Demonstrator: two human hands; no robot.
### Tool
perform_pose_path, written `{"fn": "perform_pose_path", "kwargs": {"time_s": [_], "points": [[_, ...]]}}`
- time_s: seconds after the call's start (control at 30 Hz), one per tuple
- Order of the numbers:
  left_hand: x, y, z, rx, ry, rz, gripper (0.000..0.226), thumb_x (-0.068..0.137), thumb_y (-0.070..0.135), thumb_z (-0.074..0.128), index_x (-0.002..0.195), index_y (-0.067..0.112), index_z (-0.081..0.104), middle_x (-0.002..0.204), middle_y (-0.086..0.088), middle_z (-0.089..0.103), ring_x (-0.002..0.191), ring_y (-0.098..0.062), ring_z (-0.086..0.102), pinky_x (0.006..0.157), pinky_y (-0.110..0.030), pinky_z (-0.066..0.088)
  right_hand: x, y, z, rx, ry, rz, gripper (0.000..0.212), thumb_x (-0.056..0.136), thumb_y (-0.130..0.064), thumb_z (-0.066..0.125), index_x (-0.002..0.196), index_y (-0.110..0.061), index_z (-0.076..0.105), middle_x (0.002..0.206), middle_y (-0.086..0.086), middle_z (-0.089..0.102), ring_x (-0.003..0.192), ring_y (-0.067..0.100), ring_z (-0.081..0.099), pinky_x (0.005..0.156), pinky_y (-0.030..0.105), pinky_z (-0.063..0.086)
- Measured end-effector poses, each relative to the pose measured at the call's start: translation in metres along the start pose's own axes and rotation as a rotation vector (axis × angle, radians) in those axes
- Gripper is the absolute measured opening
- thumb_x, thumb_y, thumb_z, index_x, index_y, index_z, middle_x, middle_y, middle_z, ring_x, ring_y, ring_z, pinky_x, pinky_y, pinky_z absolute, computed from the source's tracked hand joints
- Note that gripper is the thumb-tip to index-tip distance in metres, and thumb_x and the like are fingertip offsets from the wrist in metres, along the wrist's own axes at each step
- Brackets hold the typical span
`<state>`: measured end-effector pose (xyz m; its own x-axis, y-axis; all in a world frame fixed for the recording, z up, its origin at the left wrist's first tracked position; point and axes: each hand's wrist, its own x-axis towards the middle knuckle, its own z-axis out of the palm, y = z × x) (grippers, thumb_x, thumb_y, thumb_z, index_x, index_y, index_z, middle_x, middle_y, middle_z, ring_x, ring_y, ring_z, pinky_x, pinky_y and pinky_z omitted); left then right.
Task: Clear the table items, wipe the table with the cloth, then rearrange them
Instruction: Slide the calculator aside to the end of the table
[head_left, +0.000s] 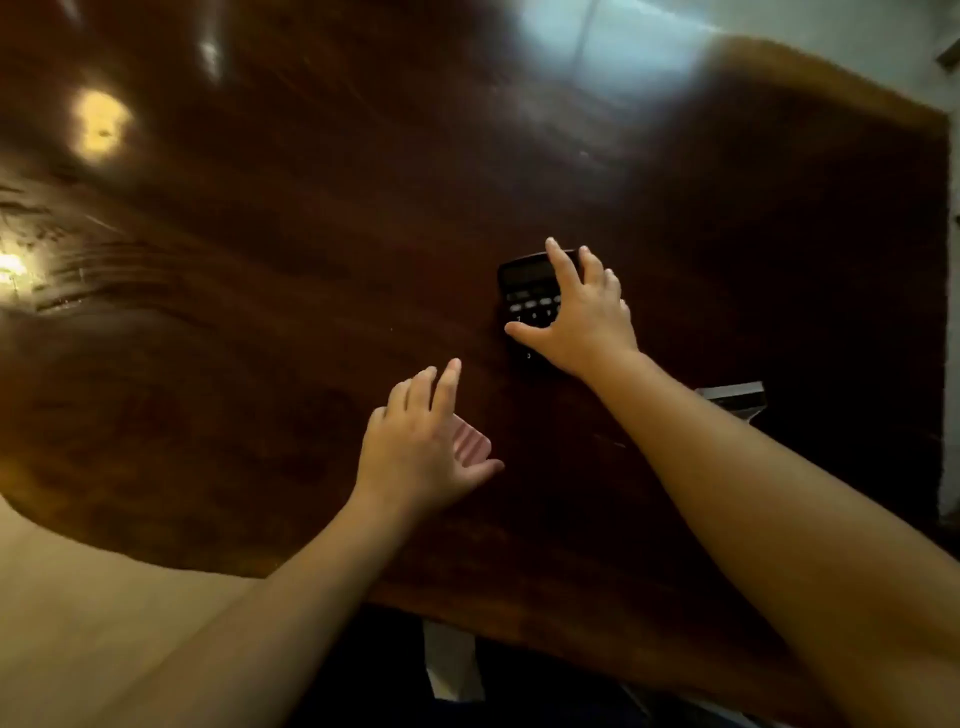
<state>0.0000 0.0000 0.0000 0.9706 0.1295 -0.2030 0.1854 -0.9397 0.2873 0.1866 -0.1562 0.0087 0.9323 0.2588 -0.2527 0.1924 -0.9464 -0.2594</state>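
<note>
A black calculator (524, 286) lies flat on the dark wooden table (311, 260), right of centre. My right hand (582, 312) rests on top of it, fingers spread over its right half and thumb along its lower left edge. A small pink ribbed object (470, 441) lies nearer to me. My left hand (426, 447) covers most of it, fingers stretched out flat and thumb beside its right end. Whether either hand grips its object or only touches it, I cannot tell. No cloth is in view.
A grey metallic object (737, 397) shows behind my right forearm near the table's right side. The table's near edge (467, 618) runs under my arms, with something white (452, 660) below it. Pale floor (831, 31) lies beyond the far right corner.
</note>
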Motion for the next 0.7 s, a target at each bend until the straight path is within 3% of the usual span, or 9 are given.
{"fn": "perform_pose_path", "kwargs": {"time_s": [0.23,0.43,0.57,0.7], "points": [[0.0,0.011,0.016,0.122,0.008,-0.008,0.13,0.058,0.081,0.074,0.156,0.022,0.012,0.153,-0.013,0.038,0.13,-0.033,0.048,0.087,-0.046,0.055,0.019,0.006,0.039,-0.043,-0.103,0.076,0.122,0.066,-0.082,0.069,0.155,-0.048,-0.006,0.169,0.007,-0.008,0.149,0.051,0.007,0.114,0.065,0.026],[-0.001,0.013,0.017,0.143,-0.009,-0.03,0.118,0.067,0.064,0.079,0.154,0.021,0.013,0.124,-0.007,0.048,0.094,-0.02,0.055,0.06,-0.026,0.041,0.023,0.008,0.054,-0.055,-0.064,0.073,0.119,0.07,-0.069,0.077,0.156,-0.046,-0.002,0.167,0.011,-0.001,0.145,0.042,0.023,0.103,0.056,0.041],[-0.002,0.013,0.018,0.136,0.01,-0.053,0.115,0.072,0.061,0.077,0.154,0.02,0.008,0.12,-0.006,0.049,0.088,-0.018,0.055,0.059,-0.025,0.037,0.028,0.01,0.056,-0.047,-0.061,0.087,0.117,0.07,-0.069,0.077,0.154,-0.048,-0.002,0.167,0.01,-0.004,0.144,0.046,0.022,0.107,0.062,0.036],[-0.004,0.012,0.016,0.095,0.002,-0.051,0.114,0.071,0.059,0.079,0.152,0.021,0.009,0.12,-0.006,0.052,0.09,-0.019,0.057,0.061,-0.024,0.038,0.028,0.014,0.058,-0.046,-0.09,0.102,0.116,0.07,-0.069,0.077,0.155,-0.049,0.001,0.167,0.009,0.0,0.139,0.044,0.03,0.102,0.056,0.041]]}}
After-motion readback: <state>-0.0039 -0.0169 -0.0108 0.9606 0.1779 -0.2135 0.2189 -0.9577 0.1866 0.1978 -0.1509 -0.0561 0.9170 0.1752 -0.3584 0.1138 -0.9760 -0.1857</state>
